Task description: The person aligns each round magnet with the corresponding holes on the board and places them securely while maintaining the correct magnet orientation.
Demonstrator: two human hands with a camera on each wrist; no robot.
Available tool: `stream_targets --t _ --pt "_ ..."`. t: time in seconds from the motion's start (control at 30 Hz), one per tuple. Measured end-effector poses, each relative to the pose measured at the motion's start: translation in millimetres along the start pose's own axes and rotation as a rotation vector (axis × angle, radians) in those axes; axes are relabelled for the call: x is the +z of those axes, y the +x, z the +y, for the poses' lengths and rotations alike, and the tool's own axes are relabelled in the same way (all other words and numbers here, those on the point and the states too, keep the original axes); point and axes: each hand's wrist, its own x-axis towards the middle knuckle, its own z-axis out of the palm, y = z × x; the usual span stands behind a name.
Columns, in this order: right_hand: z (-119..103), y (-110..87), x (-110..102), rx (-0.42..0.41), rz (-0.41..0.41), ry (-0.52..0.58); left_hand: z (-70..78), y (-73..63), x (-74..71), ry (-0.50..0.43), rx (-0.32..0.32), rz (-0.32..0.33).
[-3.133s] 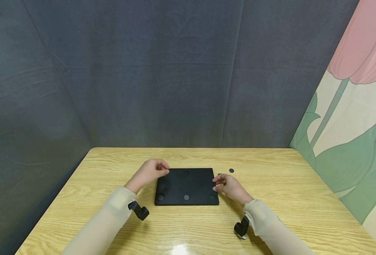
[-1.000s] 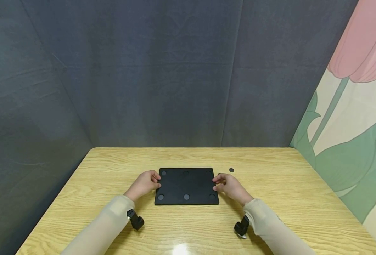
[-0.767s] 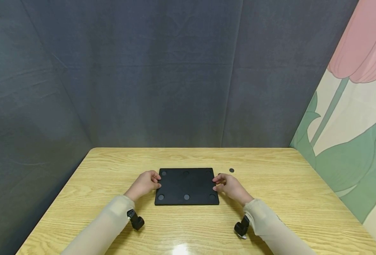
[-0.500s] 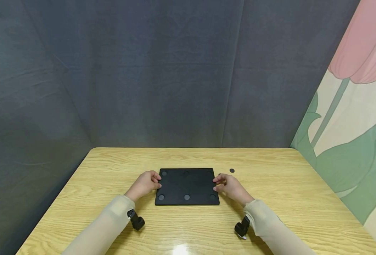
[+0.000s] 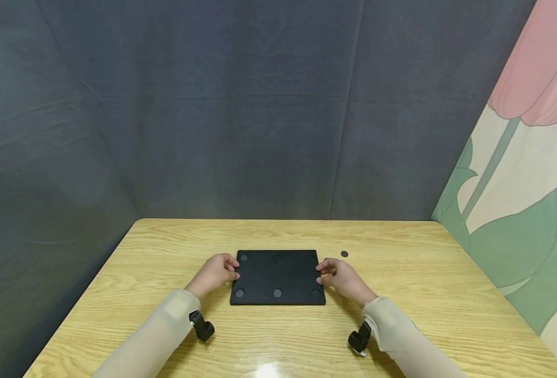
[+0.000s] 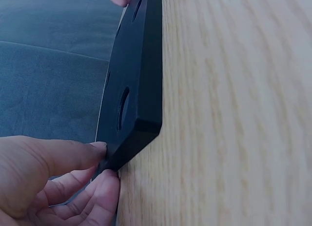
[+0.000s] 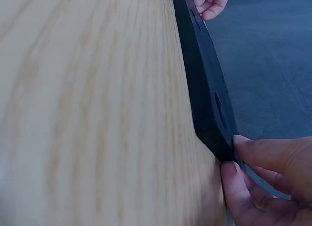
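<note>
A flat black rectangular board (image 5: 280, 275) lies on the wooden table, with round spots along its far and near sides. Some spots look lighter grey; in the left wrist view the nearest is a round hollow (image 6: 124, 108). My left hand (image 5: 216, 272) holds the board's left edge, thumb on top and fingers against the side. At the right edge, my right hand (image 5: 342, 278) pinches the board in the same way, which the right wrist view shows close up. Beyond the right hand lies a small dark disc (image 5: 344, 254). Another dark piece (image 5: 326, 259) is partly hidden behind that hand's fingers.
The wooden table (image 5: 278, 341) reaches back to a dark grey-blue cloth (image 5: 240, 115). A panel with a pink tulip print (image 5: 519, 210) stands along the right side. A wrist camera (image 5: 201, 326) hangs under the left sleeve, another camera (image 5: 359, 338) under the right.
My left hand has come from the board's far left corner down to the middle of its left edge, uncovering a round spot there. Right hand and board stay put.
</note>
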Motion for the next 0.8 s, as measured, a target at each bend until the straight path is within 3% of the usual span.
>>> stream_targets --t 0.2,0.47,0.8 --pt "-2.7 -1.4 -8.0 -0.014 0.015 0.029 1.1 -0.7 0.0 -0.008 -0.003 0.002" --pt "-11.8 -1.3 -35.8 -0.123 0.045 0.091 0.1 1.0 0.0 -0.004 -0.003 0.003" --pt "-16.5 -3.4 -68.6 -0.109 0.107 0.125 1.9 -0.2 -3.0 0.001 -0.002 -0.011"
